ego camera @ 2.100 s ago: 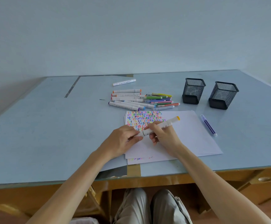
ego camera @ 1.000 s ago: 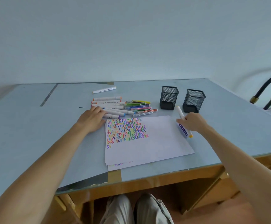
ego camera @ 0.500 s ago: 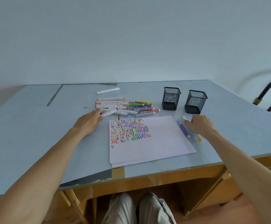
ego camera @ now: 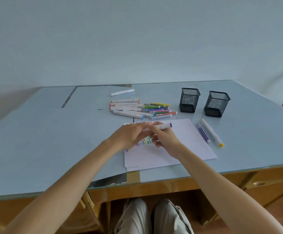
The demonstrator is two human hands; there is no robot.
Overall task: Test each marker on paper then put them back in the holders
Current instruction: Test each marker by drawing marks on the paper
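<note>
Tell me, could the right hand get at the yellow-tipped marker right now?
Probably not at once: the right hand grips a purple marker. The yellow-tipped marker lies unobstructed beside the paper.

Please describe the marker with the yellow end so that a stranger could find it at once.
Look at the two black mesh holders, then at the table just in front of the right one. Two markers lie there side by side, right of the paper. The marker with the yellow end is the longer, white, outer one; its neighbour is purple.
</note>
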